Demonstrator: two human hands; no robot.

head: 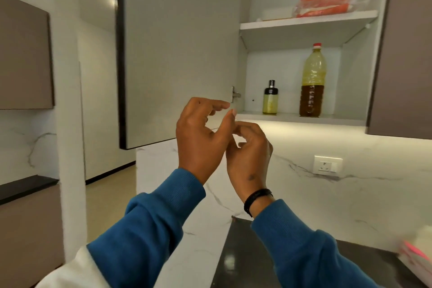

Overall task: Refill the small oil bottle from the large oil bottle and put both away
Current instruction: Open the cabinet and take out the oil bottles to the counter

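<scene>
Amber oil, large bottle: large oil bottle (312,82) with a red cap stands upright on the lower cupboard shelf (301,117), dark oil in its lower part, paler yellow above.
Small bottle: small oil bottle (270,98), pale yellow with a black top, stands upright on the same shelf, left of the large one and apart from it.
Cupboard: wall cupboard open, its pale door (180,51) swung out to the left; a hinge shows at the door's inner edge.
Upper shelf: an orange-and-white plastic packet (325,4) lies on it.
Left hand: left hand (201,133) raised below the shelf, fingers loosely curved and apart, holding nothing.
Right hand: right hand (250,149) just beside the left, touching it, fingers curled inward; whether they pinch anything I cannot tell. A black band (257,199) sits at the wrist.
Sleeves: both blue.
Wall: white marble-look backsplash (362,184) with grey veins, lit from under the cupboard; a white socket (327,164) is set in it.
Counter: dark glossy worktop (238,262) at the bottom; a blurred pink-and-white object at its right edge.
Room: brown cabinet fronts left and right.
</scene>
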